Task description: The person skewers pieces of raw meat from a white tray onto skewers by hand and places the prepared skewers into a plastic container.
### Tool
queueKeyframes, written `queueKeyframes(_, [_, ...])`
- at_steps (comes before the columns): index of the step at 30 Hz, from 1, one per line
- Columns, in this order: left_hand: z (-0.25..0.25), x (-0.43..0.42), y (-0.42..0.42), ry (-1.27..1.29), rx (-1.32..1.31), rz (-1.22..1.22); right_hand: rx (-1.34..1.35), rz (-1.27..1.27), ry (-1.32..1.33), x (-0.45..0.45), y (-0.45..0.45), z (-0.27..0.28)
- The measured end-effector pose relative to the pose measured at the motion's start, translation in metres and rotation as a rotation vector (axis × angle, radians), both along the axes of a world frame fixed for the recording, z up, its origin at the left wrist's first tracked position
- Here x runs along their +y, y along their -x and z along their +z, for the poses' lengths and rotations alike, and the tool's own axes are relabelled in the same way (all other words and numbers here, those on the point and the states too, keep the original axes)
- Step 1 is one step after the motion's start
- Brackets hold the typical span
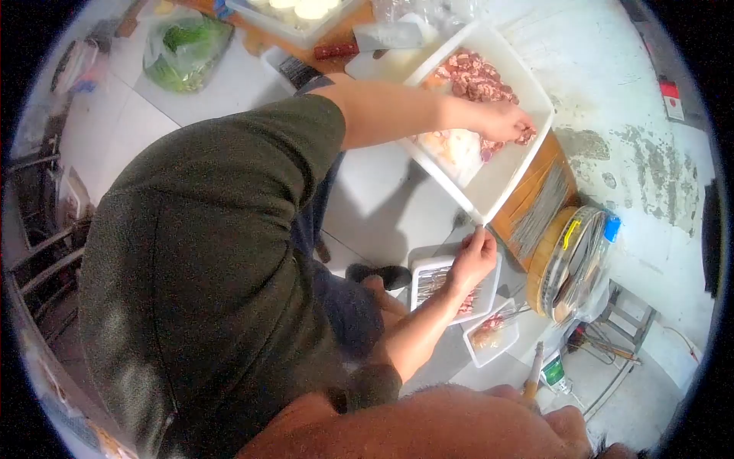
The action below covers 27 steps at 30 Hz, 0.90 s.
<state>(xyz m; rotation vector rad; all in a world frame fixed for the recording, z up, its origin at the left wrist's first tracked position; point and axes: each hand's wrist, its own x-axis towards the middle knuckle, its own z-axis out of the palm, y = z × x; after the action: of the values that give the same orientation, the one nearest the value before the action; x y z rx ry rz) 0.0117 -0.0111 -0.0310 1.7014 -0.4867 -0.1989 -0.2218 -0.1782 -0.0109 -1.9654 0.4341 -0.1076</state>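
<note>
My left hand [501, 121] reaches into a white plastic tub [489, 200], its fingers closed at a piece of meat. Around it lies a heap of cut red meat [475, 75], with paler pieces [453, 153] beside it. My right hand [474, 260] is pinched shut at the tub's near corner. Whatever it holds, if anything, is too small to make out. Just below that hand stands a white tray [489, 291] with thin skewers [432, 287] and some threaded meat, partly hidden by my wrist.
Loose skewers [544, 206] lie on the wooden board [505, 223]. Bundled sticks stand by a round container [547, 264]. A cleaver [386, 36] rests behind the tub. A small tray [501, 348], a bag of greens [187, 53] and a stool [627, 314] are around me.
</note>
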Motion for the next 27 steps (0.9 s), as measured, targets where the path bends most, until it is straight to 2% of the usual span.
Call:
queueKeyframes(2, [-0.003,-0.002,-0.004,0.032,-0.026,-0.02,-0.003,-0.012,-0.102,0.0,0.0,-0.001])
queueKeyframes(8, [0.009,0.001,-0.002,0.468,0.237,-0.085,-0.003,-0.056,-0.357,0.007,0.001,0.005])
queueKeyframes(14, [0.025,0.013,0.008,0.436,0.292,-0.105,-0.01,-0.018,-0.384,0.006,0.002,0.003])
queueKeyframes(17, [0.023,0.012,0.005,0.409,0.211,-0.114,-0.017,-0.032,-0.394,0.007,0.001,0.001])
queueKeyframes(20, [0.026,0.012,0.007,0.471,0.302,-0.114,-0.009,-0.021,-0.386,0.009,0.002,0.003])
queueKeyframes(27, [0.03,0.013,0.011,0.473,0.234,-0.023,-0.002,0.005,-0.381,0.007,0.002,0.002])
